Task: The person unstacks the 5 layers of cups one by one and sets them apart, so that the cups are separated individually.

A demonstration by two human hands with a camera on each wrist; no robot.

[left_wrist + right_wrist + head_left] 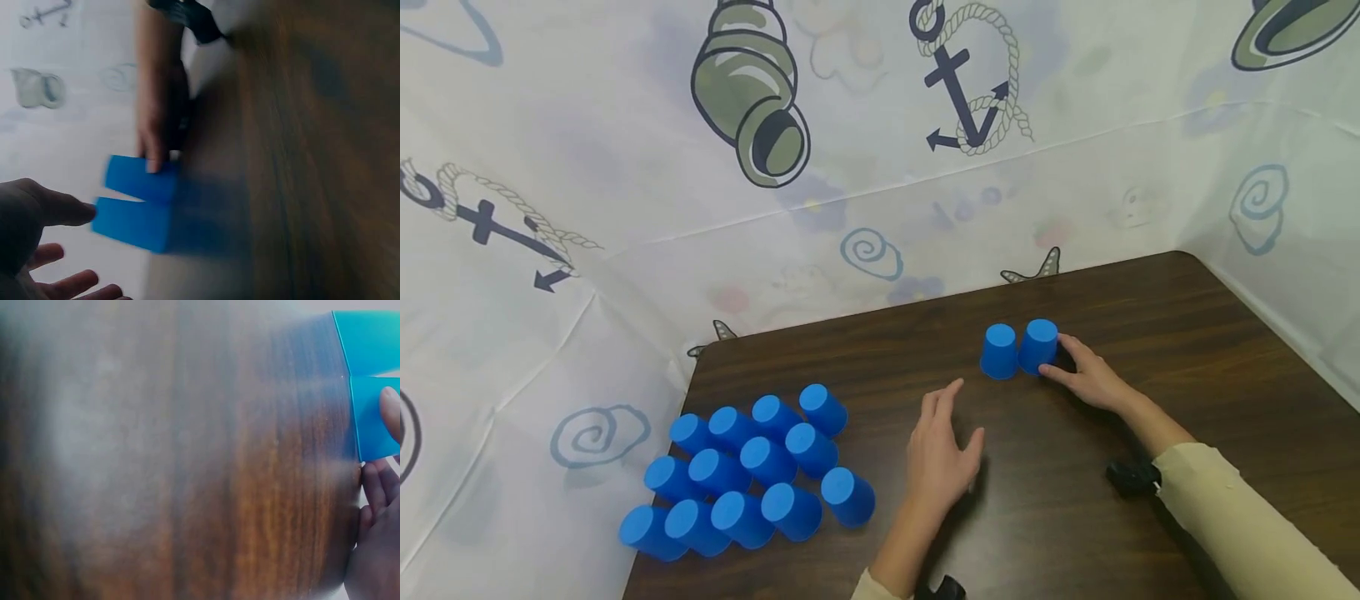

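Two blue plastic cups stand upside down side by side toward the back right of the table. My right hand point(1093, 380) holds the right-hand cup point(1038, 345), thumb on its near side and fingers on its far right side. In the right wrist view the thumb point(391, 411) lies against that cup's wall. The other cup point(999, 353) stands right next to it, their rims about touching. My left hand point(937, 457) hovers nearer to me over the table, fingers spread and holding nothing, apart from both cups.
At the left of the dark wood table point(1045, 533), several more upside-down blue cups point(767, 461) stand in slanted rows. A white patterned cloth point(850, 100) hangs behind and along the sides. Dark wrist devices point(1133, 478) are worn near the sleeves.
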